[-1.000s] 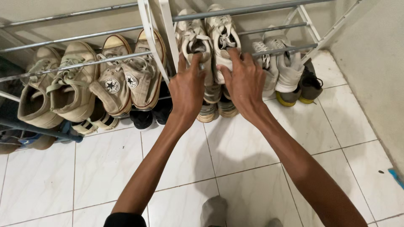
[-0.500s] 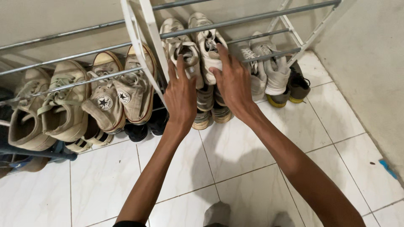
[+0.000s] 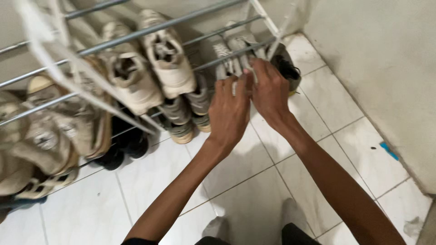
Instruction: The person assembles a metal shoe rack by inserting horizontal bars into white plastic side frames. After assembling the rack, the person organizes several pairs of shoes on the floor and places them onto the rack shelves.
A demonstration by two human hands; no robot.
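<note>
White lace-up sneakers (image 3: 231, 54), a pair, sit on the right end of the metal-bar shoe rack (image 3: 136, 34), directly under both hands; fingers cover the heels, so whether they clamp the shoes or only press on them cannot be told.

Left of the grip, far: beige canvas high-top shoes (image 3: 50, 131), blurred, on the same bar level; black shoes (image 3: 125, 147) on the floor beneath them.

Left of the grip, near: worn cream sneakers (image 3: 150, 68), toes up against the bars; grey-and-tan striped sneakers (image 3: 186, 111) below, just beside the left hand.

Left hand (image 3: 229, 113): fingers curled forward onto the white pair, thumb side touching the right hand.

Right hand (image 3: 270, 88): fingers bent over the white pair at the front bar.

Right of the grip: dark shoe with a yellow sole (image 3: 288, 68), just beyond the right hand, under the rack's end frame; white tiled floor (image 3: 336, 113) and pale wall (image 3: 377, 59) further right.
</note>
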